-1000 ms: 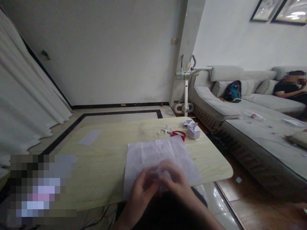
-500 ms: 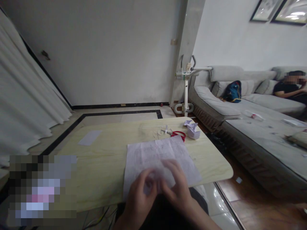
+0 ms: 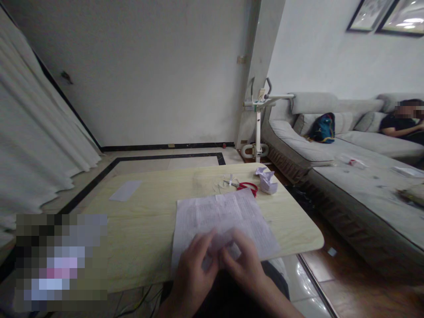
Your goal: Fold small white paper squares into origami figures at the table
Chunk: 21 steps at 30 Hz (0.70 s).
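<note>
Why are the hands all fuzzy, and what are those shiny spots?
In the head view, the left hand, right hand and pale thing between them are blurred, probably from moving; in that same view, glare whitens the framed picture and floor tiles, and blocky squares hide the lower left.

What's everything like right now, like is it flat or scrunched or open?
Left hand: curled, fingers bent
Right hand: curled too
Pale thing: held between both hands, blurry
Printed sheet: spread out, creased
Paper clump: scrunched
Small sheet: flat
Scissors: lying down, can't tell if open
Curtain: hanging in folds
</note>
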### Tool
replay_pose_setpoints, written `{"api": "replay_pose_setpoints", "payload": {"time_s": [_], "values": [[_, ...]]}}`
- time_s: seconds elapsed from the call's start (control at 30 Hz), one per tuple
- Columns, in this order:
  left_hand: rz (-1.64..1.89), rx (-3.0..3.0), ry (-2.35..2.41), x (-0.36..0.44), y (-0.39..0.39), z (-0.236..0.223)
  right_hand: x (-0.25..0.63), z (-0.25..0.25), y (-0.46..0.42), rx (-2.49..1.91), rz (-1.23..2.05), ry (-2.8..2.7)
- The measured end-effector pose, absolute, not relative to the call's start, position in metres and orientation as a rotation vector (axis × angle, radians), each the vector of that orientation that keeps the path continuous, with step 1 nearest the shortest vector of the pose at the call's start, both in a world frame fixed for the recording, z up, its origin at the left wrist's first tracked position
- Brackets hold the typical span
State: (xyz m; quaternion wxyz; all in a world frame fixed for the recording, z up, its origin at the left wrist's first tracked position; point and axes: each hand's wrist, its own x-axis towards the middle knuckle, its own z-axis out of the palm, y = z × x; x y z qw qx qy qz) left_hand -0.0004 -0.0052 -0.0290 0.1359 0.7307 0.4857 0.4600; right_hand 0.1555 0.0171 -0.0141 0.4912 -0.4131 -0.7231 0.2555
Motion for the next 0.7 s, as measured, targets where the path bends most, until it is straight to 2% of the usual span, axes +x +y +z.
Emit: {"api": "replay_pose_setpoints", "payload": {"time_s": [0.2,0.53,0.7], "values": [[1.347,2.190,1.379,-0.0007,-0.0042,-0.0313,0.1553,-0.0106,0.0173,-1.049,0.633,-1.768],[1.517,2.382,1.520,0.0015,-0.0016,-0.0303,0.1545,-0.0098,0.0165,-0.948,0.298,-1.818],[1.452,2.354,1.449,0.0029,-0.0012,-0.0273,0.1529,-0.0059,0.0148,-0.938,0.293,-1.802]]}}
